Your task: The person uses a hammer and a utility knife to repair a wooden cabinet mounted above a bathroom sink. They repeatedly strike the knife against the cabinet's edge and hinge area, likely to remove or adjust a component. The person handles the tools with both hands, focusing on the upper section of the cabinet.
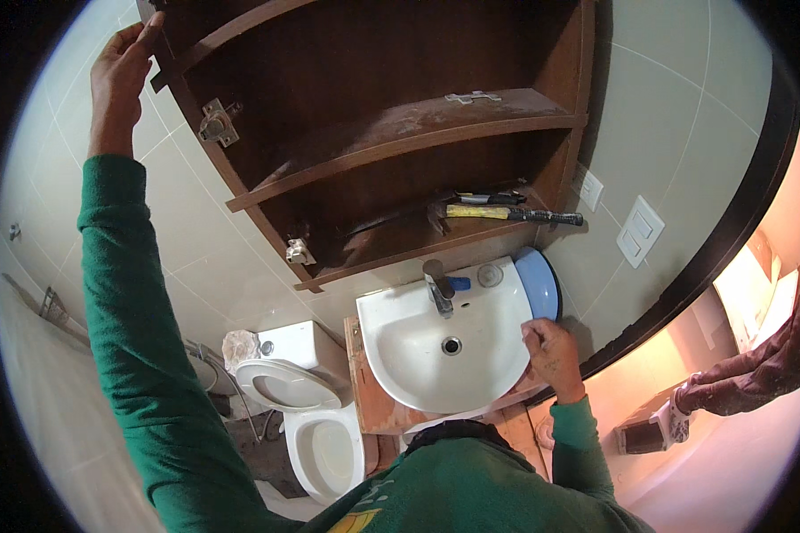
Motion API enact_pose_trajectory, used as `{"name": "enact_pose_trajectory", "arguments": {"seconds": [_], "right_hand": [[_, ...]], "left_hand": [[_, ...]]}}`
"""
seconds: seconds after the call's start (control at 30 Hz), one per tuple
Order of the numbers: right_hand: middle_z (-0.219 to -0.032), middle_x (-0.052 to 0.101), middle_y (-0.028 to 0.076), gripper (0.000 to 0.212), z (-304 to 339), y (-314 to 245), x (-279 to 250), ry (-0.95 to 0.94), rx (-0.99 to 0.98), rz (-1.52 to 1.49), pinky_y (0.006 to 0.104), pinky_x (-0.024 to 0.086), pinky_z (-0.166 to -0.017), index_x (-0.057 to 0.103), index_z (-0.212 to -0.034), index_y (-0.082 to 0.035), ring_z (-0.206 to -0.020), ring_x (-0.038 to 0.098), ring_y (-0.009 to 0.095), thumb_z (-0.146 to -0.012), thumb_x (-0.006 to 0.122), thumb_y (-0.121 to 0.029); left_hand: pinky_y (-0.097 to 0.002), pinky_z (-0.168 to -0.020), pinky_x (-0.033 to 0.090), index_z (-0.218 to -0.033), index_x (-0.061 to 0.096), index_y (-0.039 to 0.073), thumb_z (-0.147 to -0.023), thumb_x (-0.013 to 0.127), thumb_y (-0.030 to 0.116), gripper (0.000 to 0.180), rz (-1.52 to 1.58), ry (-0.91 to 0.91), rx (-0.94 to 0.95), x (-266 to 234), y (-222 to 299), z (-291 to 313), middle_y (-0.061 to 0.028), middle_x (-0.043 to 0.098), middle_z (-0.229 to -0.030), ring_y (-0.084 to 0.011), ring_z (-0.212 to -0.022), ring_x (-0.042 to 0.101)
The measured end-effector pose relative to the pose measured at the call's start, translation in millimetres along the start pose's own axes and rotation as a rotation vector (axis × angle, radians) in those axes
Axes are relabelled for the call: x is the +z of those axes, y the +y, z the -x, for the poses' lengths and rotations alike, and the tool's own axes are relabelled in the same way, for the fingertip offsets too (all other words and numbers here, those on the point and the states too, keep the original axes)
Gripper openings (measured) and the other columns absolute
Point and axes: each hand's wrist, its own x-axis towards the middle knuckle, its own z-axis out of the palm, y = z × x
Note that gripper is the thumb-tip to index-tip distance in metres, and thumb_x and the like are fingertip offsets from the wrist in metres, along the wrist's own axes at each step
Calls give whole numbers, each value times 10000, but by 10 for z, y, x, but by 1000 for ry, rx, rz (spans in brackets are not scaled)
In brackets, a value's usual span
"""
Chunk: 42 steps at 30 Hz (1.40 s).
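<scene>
The left hand (123,75) is raised high, fingers laid flat against the upper left edge of the cabinet (382,133), a dark wooden wall unit with open shelves and no door; two metal hinges (218,123) sit on its left side below the hand. The right hand (553,354) rests on the right rim of the sink (418,373), fingers curled loosely over the edge, gripping nothing else. The sink is white, hangs just under the cabinet, and has a tap (437,286) at its back. A hammer (511,214) with a yellow and black handle lies on the cabinet's bottom shelf, above and well apart from the right hand. A blue bowl (542,282) leans at the sink's far right corner, just beside that hand. Left of the sink stands a white toilet (316,417) with its seat up. The walls are pale tiles, with a switch plate (640,231) on the right. Another person's hand (756,373) shows at the right edge.
</scene>
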Motion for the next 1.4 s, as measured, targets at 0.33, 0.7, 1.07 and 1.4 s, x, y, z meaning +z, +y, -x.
{"name": "enact_pose_trajectory", "arguments": {"seconds": [0.33,0.7,1.07,1.4], "right_hand": [[-1054,701,198,155,-1227,-802,-207,213,-539,194,489,534,-906,684,-1029,-10,-1032,665,394,-963,748,-136],[-1038,738,321,344,-2816,-552,88,-347,-407,519,546,544,-928,733,-1202,55,-1032,708,490,-972,727,-201],[-1038,738,316,338,-2798,-733,-29,-206,-412,876,551,547,-895,673,-1265,47,-1027,718,485,-948,732,-56],[-1105,736,253,297,-1626,-1512,-391,-205,-431,689,514,558,-896,665,-1225,-34,-1066,714,458,-958,745,-136]], "left_hand": [[-313,-782,590,-1100,753,37,-1111,660,250,232,-317,159,146,250,585,2733,-97,758,-925,-152,-877,733],[-413,-804,585,-1074,794,15,-1025,686,165,190,134,-674,-984,498,921,6157,-171,743,-886,-332,-793,729],[-436,-755,580,-1128,744,-5,-994,668,63,168,-22,-442,-914,309,846,6262,-197,744,-935,-344,-822,745],[-479,-1055,529,-1323,662,86,-954,781,169,396,-11,-586,-472,385,850,5735,-216,493,-1566,-378,-1331,584]]}}
